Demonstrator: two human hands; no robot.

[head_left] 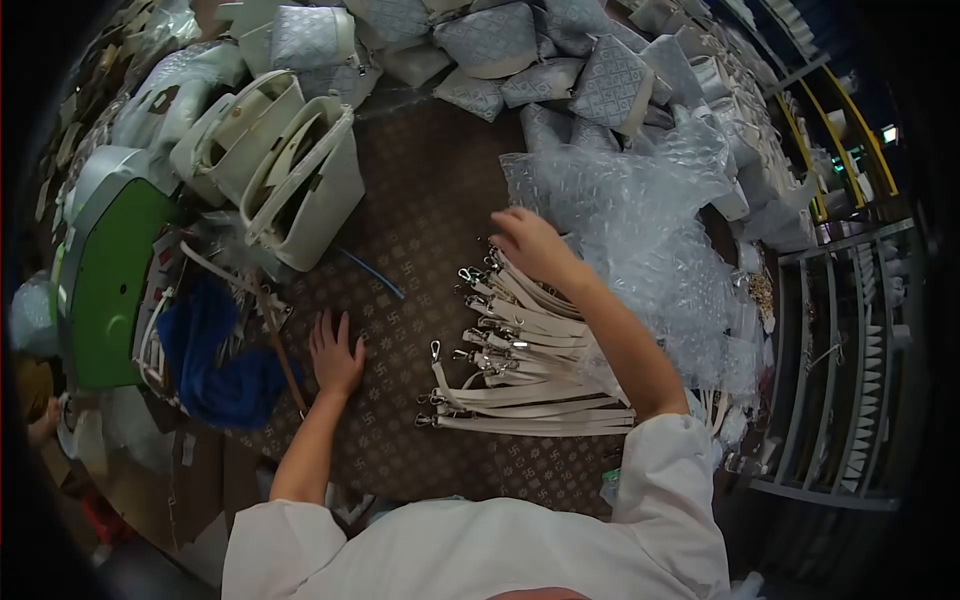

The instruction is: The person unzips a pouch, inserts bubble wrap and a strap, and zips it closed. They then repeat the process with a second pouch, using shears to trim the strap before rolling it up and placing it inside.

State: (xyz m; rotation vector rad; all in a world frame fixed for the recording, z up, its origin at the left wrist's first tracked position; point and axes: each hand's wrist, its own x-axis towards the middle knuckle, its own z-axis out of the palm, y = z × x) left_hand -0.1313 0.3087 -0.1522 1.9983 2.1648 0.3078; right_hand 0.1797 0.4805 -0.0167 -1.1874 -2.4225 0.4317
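Note:
Flat on the brown patterned table point(400, 210) lies my left hand point(337, 360), its fingers spread and nothing in it. My right hand point(530, 243) is over the top end of a row of cream straps point(540, 395) with silver metal clasps. Its fingers are bent and point left; whether they hold a strap is hidden. The clasps face left, and one strap point(437, 372) bends up out of the row. A thin blue strip point(370, 272) lies above my left hand.
Cream handbags point(315, 200) stand at upper left, near wrapped bags point(487, 40) piled at the back. Bubble wrap point(650, 230) covers the right side. A blue cloth point(225, 360) and a green panel point(110, 290) are at left, a metal rack point(840, 370) at far right.

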